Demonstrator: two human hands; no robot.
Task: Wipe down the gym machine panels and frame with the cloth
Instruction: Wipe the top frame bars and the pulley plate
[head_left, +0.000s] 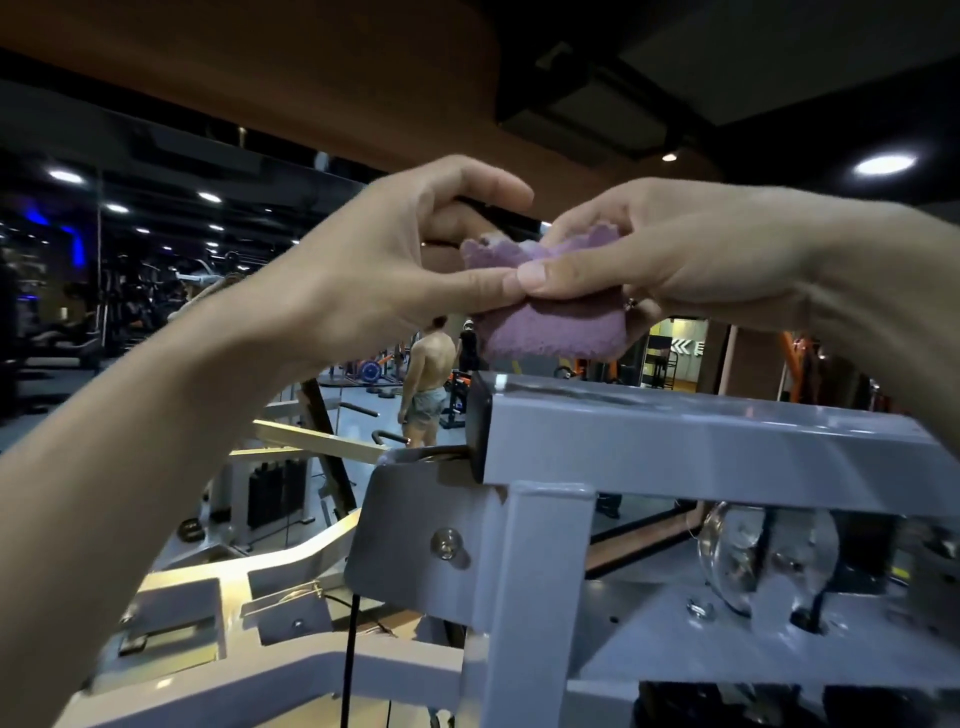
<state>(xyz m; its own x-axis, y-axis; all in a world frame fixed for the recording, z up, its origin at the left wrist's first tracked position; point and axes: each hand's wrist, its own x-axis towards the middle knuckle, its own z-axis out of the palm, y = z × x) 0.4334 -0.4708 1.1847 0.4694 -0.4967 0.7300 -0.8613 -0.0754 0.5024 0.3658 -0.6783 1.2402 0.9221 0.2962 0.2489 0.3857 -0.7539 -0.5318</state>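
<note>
Both hands up at chest height, meeting over the top of the machine. Purple cloth (545, 306) bunched up small between them, held in the air just above the grey top beam (701, 441), not touching it. Left hand (384, 270) pinching the cloth's left edge, thumb pressed along the front, fingers curled over behind. Right hand (670, 260) gripping the cloth from the other side, thumb across the front, thumb tips of the two hands practically touching, rest of the fingers wrapped behind the fabric. Small ring or stud thing visible low on the right hand, too small to tell which.

Below that, grey painted frame (524, 597): square top beam with a black end cap (478, 415), upright post under it, a rounded plate (410, 530) with a shiny bolt (447, 543) on the left. Clear-ish pulley wheel (748, 551) tucked under the beam on the right, black cable (350, 654) dropping down lower left. Lighter grey arms of the machine lower left.

Background pretty dim: dark gym floor, ceiling spots, blue glow far left, orange racks further back. A shirtless person (428, 384) in shorts standing mid-floor, facing away.
</note>
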